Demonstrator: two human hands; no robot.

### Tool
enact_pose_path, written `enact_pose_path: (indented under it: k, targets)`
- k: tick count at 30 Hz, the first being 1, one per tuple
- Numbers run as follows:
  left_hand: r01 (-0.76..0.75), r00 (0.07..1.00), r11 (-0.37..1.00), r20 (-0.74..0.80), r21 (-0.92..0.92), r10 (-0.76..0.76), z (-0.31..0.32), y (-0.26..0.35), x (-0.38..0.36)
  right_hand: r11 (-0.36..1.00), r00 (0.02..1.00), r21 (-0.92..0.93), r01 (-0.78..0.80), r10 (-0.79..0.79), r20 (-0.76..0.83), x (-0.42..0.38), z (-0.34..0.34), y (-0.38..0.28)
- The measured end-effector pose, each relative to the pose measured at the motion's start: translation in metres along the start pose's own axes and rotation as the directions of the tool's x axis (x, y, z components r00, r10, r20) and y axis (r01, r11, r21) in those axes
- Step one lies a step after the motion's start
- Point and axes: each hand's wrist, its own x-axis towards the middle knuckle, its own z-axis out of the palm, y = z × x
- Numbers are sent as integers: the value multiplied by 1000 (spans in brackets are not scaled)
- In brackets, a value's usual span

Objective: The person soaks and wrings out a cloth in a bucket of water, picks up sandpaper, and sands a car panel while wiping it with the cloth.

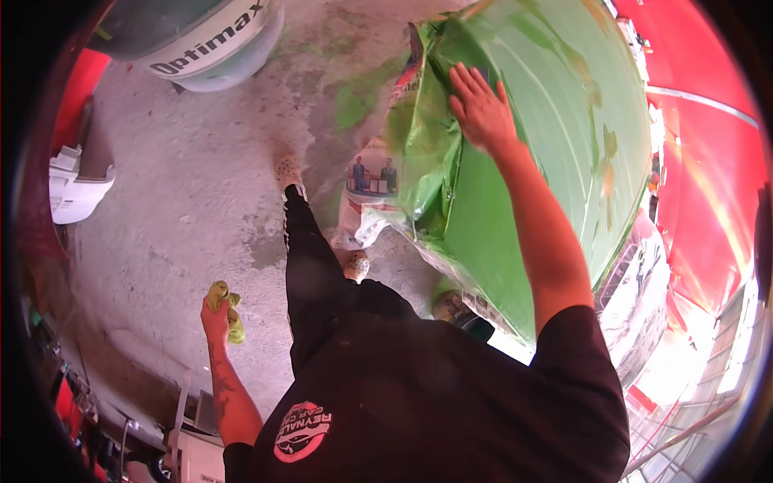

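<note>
My right hand [483, 113] lies flat, fingers stretched out, on a large green painted car panel [555, 105] with patchy darker green and brownish marks. Beside that hand, along the panel's near-left edge, hangs green-stained masking plastic [427, 161] with printed newspaper [372, 173] under it. Down at the left, away from the panel, my left hand [216, 318] is closed around a crumpled yellow-green cloth [229, 310]. Part of the cloth hangs below the fingers, which are partly hidden by it.
A large bucket marked Optimax [209, 40] stands on the concrete floor [185, 177] at upper left. White plastic [76, 189] sits at the far left. Red car bodywork [708, 177] is on the right. A dark round container [463, 314] stands below the panel's edge.
</note>
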Motion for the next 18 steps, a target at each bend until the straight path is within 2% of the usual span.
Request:
enact_pose_path:
  k: [1, 3, 6, 11, 13, 14, 18]
  targets:
    - [-7, 1000, 1000, 16, -7, 7, 0, -8, 3, 1000, 1000, 0, -9, 9, -2, -24, -1, -6]
    - [-25, 999, 1000, 34, -8, 25, 5, -18, 3, 986, 990, 96, -140, 142, -16, -77, 1, -21]
    - [-15, 996, 997, 92, 75, 8, 16, -25, -1, 965, 977, 158, -211, 204, 56, -154, 6, -59]
    - [-55, 991, 992, 124, 118, 40, 42, -20, -19, 950, 976, 244, -197, 168, 135, -273, 15, -116]
    - [-4, 985, 998, 174, 65, -7, 50, -9, -29, 944, 979, 272, -186, 153, 139, -281, 15, -117]
    - [-18, 983, 994, 183, 104, -1, 52, -3, -35, 948, 981, 267, -174, 143, 131, -277, 14, -113]
    - [-10, 986, 993, 165, 118, -10, 49, -15, -28, 955, 984, 240, -172, 156, 85, -224, 5, -86]
